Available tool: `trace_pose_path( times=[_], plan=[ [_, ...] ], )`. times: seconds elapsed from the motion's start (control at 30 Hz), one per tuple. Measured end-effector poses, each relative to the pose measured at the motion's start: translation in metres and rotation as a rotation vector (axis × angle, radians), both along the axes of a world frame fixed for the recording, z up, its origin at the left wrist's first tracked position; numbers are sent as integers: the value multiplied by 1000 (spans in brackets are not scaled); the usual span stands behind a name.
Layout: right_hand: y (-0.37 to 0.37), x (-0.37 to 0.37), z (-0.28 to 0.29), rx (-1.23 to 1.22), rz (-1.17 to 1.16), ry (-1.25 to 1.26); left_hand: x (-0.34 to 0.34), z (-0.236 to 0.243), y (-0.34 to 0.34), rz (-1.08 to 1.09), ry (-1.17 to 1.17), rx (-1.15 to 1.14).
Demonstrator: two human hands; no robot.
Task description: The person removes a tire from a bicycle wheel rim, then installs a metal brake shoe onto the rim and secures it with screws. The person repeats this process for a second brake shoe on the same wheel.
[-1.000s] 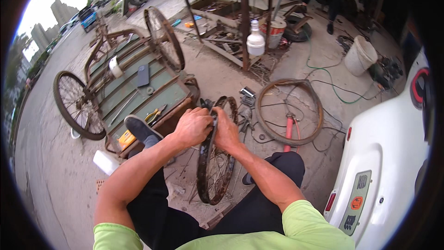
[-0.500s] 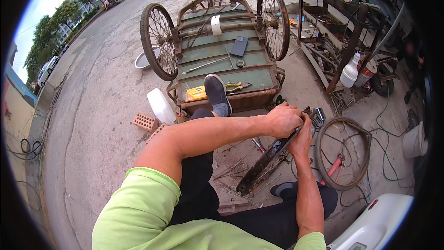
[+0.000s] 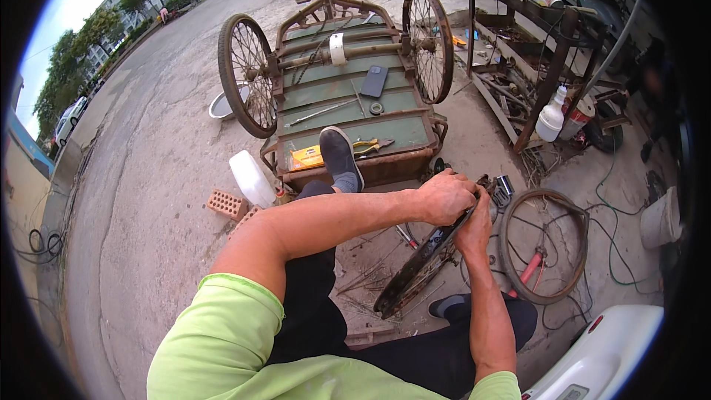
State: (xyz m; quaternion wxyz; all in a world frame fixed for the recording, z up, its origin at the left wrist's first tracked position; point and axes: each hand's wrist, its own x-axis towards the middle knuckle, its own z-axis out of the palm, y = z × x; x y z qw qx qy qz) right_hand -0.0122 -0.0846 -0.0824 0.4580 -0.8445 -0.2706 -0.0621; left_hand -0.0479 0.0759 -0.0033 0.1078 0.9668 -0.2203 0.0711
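My left hand (image 3: 446, 196) and my right hand (image 3: 472, 228) are both closed on the upper part of a dark, rusty spoked wheel rim (image 3: 396, 289), which stands tilted between my legs, its low end near the ground. My fingertips are partly hidden at the rim. Just right of them lie a chrome metal piece (image 3: 502, 190) and a loose tyre (image 3: 578, 267) around a red hand pump (image 3: 525, 278) and cables. Beyond my left foot, an upturned green tricycle cart (image 3: 396, 126) carries a phone (image 3: 374, 81), yellow-handled pliers (image 3: 370, 146), a tape roll and thin rods.
A rusty rack (image 3: 485, 96) holds scrap and a white bottle (image 3: 549, 122). A bucket (image 3: 659, 222), a white car (image 3: 607, 355) and a blurred, dark-clothed person (image 3: 648, 111) are at the right. A white jug (image 3: 250, 178) and bricks (image 3: 227, 204) lie left; a road runs beyond.
The view has swung left, bringing the whole cart and road into sight. Both hands stay on the rim, which now leans further over toward the lower left.
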Motion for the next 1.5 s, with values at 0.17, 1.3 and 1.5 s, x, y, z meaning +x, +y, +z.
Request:
trace_pose_path(
  times=[0.17, 1.3, 1.5],
  plan=[
    [-1, 1, -2, 1, 4, -18, -2, 5, 0, -44, -23, 36],
    [-1, -2, -2, 2, 16, -10, -5, 3, -5, -38, -29, 134],
    [-6, -7, 0, 33, 40, -56, -10, 10, -4, -8, -58, 87]
  ],
)
